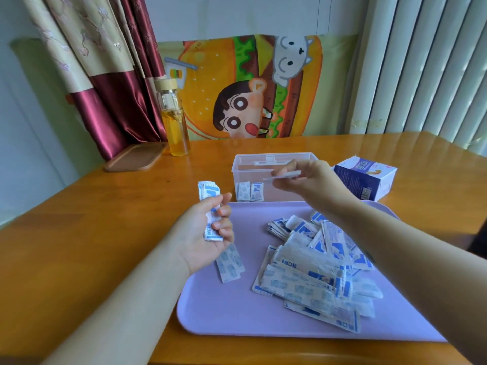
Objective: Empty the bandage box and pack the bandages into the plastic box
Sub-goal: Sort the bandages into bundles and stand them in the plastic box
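Above the plastic box [250, 172], right hand [312, 180] fingers pinch one bandage [286, 176]; left hand [200, 234] grips a bandage stack [209, 192]. Packing apparently under way; next, lower it beside those inside.

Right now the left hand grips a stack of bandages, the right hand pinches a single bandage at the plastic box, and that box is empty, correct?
Not empty: the head view shows two bandages standing inside the plastic box against its front wall. The rest holds: the left hand grips a stack of bandages and the right hand pinches a single bandage at the box.
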{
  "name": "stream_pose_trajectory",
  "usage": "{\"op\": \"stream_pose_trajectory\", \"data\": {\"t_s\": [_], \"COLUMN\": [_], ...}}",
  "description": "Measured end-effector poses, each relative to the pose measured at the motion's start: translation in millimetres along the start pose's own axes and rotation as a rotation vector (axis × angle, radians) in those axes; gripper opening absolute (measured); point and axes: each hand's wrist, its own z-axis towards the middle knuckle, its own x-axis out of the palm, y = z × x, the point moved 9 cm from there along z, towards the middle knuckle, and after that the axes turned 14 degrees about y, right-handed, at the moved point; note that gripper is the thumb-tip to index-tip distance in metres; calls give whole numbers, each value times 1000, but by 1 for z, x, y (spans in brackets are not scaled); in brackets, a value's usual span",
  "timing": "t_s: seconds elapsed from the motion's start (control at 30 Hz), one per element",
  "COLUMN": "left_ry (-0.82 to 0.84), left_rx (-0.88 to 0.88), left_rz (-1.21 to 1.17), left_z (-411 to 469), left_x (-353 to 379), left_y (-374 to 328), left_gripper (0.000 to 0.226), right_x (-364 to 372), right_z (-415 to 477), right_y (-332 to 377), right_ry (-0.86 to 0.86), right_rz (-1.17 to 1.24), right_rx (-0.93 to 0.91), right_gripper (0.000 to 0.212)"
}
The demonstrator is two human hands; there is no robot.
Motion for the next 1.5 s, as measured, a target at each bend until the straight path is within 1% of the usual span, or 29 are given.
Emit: {"op": "stream_pose_trajectory", "data": {"t_s": [0.1, 0.13, 0.2, 0.33, 0.4, 0.43, 0.53, 0.57, 0.6, 0.67, 0.73, 0.8, 0.87, 0.9, 0.97, 1.03, 1.1, 1.17, 1.2, 1.23, 1.27, 1.33, 1.4, 1.5], "left_ry": [55, 66, 81, 73, 43, 27, -7, -8, -5, 29, 78, 97, 94, 93, 121, 157, 166, 163, 169, 184, 205, 249, 290, 307], "left_rx": [-98, -110, -97, -53, -43, -35, -14, -22, -32, -35, -8, 0, -28, -42, -66, -76, -82, -88, -94, -109, -133, -215, -301, -359], "left_rz": [-17, -7, 34, 107, 98, 92, 72, 70, 72, 101, 151, 168, 126, 94, 69, 100, 119, 136, 154, 179, 202, 196, 149, 112], "left_z": [4, 5, 6, 7, 6, 6, 4, 4, 3, 3, 2, 1, -1, -2, -2, 0, 2, 4, 4, 3, 1, -4, -10, -14], "left_x": [14, 18, 25, 32, 31, 29, 25, 25, 27, 35, 44, 48, 48, 48, 52, 55, 52, 49, 48, 49, 51, 54, 57, 58], "left_y": [21, 26, 30, 32, 32, 31, 29, 30, 32, 35, 35, 35, 38, 39, 41, 41, 41, 40, 40, 41, 44, 54, 67, 77], "left_gripper": [19, 19, 16, 7, 9, 10, 9, 9, 9, 15, 20, 18, 16, 18, 23, 18, 11, 10, 11, 11, 13, 20, 25, 26], "right_x": [4, 10, 23, 36, 37, 33, 6, 0, 0, 13, 28, 29, 25, 25, 30, 34, 26, 12, 8, 8, 12, 19, 17, 15], "right_z": [-21, -29, -43, -56, -59, -61, -68, -70, -70, -66, -63, -65, -66, -65, -63, -61, -56, -50, -46, -43, -40, -41, -45, -48], "right_y": [28, 36, 42, 39, 40, 40, 41, 43, 47, 51, 46, 37, 32, 32, 32, 32, 29, 21, 16, 12, 8, 3, 1, 5], "right_ry": [-70, -78, -92, -59, -51, -81, -284, -326, -324, -218, -106, -85, -90, -75, -6, 58, 36, -62, -66, -23, 50, 154, 165, 163], "right_rz": [-224, -302, -426, -512, -517, -518, -451, -417, -393, -403, -441, -457, -449, -448, -446, -381, -233, -109, -81, -61, -46, -38, -77, -137], "right_rx": [-221, -311, -448, -521, -538, -540, -495, -482, -483, -496, -480, -451, -426, -411, -387, -364, -266, -141, -64, 6, 59, 114, 137, 119], "right_gripper": [35, 35, 26, 19, 15, 16, 17, 18, 16, 16, 21, 25, 25, 25, 27, 29, 25, 15, 17, 21, 19, 9, 9, 12]}}
